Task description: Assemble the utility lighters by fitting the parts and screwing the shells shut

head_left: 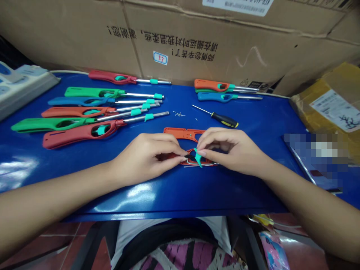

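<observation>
An opened orange-red lighter half-shell [191, 152] lies on the blue table, with a thin wire running along its near side. My left hand [152, 155] is closed at its left part, thumb and fingertips pinching a small black piece [189, 157]; its full shape is hidden by the fingers. Between the thumb and finger of my right hand [236, 152] is a teal trigger [198, 159], tilted over the shell's opening. Just beyond the hands rests the matching orange half-shell [177, 132], its right end partly covered by my right hand.
Long-nosed lighters [81, 133] lie in a row at left, and several others [216, 96] at back right. Tiny screws [179, 114] lie near a black-yellow screwdriver [225, 120]. A cardboard box [92, 48] walls the back; a power strip [25, 84] and a taped package [332, 101] flank the table.
</observation>
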`<state>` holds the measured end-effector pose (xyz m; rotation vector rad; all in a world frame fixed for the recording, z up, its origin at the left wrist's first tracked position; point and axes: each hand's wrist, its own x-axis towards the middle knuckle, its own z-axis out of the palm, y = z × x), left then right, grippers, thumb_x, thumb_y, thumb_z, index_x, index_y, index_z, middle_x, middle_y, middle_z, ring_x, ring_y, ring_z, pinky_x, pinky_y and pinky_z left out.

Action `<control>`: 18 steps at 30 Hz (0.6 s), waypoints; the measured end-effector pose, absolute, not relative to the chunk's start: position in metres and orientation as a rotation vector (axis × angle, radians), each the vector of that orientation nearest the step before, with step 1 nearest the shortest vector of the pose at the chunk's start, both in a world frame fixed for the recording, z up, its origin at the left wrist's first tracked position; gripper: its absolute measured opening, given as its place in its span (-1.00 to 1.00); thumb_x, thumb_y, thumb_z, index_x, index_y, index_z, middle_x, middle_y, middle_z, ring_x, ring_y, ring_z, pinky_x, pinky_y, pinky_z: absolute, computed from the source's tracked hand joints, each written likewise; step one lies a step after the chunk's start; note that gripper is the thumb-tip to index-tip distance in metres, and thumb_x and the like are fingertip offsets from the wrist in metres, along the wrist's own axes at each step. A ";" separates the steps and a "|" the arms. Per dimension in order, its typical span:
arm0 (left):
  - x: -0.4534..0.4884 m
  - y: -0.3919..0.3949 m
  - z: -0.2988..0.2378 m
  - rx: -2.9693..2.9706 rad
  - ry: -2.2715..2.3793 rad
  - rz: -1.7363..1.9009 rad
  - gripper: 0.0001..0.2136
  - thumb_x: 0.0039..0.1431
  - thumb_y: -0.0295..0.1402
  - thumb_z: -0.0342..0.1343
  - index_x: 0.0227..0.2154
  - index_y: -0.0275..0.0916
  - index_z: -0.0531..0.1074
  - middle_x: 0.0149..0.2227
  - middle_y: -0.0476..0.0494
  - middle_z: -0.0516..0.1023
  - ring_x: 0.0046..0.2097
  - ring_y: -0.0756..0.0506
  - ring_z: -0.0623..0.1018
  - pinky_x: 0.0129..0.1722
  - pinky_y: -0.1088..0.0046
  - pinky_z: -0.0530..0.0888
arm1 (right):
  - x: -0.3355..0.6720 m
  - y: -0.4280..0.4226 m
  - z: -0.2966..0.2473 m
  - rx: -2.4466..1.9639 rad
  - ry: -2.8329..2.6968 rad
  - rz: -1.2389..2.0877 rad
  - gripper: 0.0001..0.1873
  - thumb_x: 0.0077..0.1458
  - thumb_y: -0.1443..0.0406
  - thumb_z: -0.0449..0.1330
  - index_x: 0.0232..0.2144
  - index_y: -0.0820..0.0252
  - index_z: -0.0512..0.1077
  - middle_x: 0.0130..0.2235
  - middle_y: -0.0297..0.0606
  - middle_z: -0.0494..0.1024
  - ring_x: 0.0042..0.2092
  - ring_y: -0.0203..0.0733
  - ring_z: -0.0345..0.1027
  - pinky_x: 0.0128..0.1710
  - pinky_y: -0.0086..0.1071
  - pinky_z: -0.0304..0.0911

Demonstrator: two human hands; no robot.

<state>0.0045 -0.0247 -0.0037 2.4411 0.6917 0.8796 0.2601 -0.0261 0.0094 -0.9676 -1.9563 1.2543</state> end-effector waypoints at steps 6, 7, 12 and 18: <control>0.004 -0.025 -0.002 2.394 0.696 0.906 -0.92 0.26 -0.45 0.27 -0.22 -0.28 0.64 -0.27 -0.11 0.68 -0.30 0.03 0.64 -0.31 0.61 0.52 | 0.269 -0.025 0.018 -1.016 -1.846 1.495 -0.77 0.11 0.24 0.42 -0.20 0.22 0.56 -0.16 -0.18 0.59 -0.19 -0.20 0.56 -0.13 -0.30 0.54; 0.004 -0.025 -0.002 2.389 0.695 0.906 -0.92 0.26 -0.44 0.27 -0.23 -0.29 0.64 -0.27 -0.11 0.68 -0.30 0.03 0.64 -0.31 0.61 0.53 | 0.270 -0.025 0.019 -1.019 -1.847 1.495 -0.79 0.11 0.25 0.42 -0.22 0.22 0.58 -0.11 -0.15 0.59 -0.15 -0.19 0.56 -0.11 -0.31 0.54; 0.004 -0.025 -0.002 2.387 0.704 0.896 -0.93 0.27 -0.44 0.26 -0.24 -0.27 0.64 -0.27 -0.11 0.69 -0.30 0.01 0.65 -0.29 0.59 0.54 | 0.272 -0.024 0.024 -1.024 -1.810 1.512 -0.88 0.11 0.27 0.42 -0.29 0.17 0.61 0.04 -0.14 0.57 -0.05 -0.17 0.54 -0.08 -0.33 0.53; 0.004 -0.025 -0.002 2.382 0.715 0.894 -0.92 0.28 -0.41 0.26 -0.24 -0.25 0.64 -0.27 -0.11 0.69 -0.32 0.01 0.64 -0.33 0.59 0.53 | 0.271 -0.023 0.025 -1.107 -1.678 1.545 -0.75 0.15 0.17 0.40 -0.21 0.21 0.57 -0.33 -0.24 0.66 -0.30 -0.22 0.57 -0.22 -0.32 0.51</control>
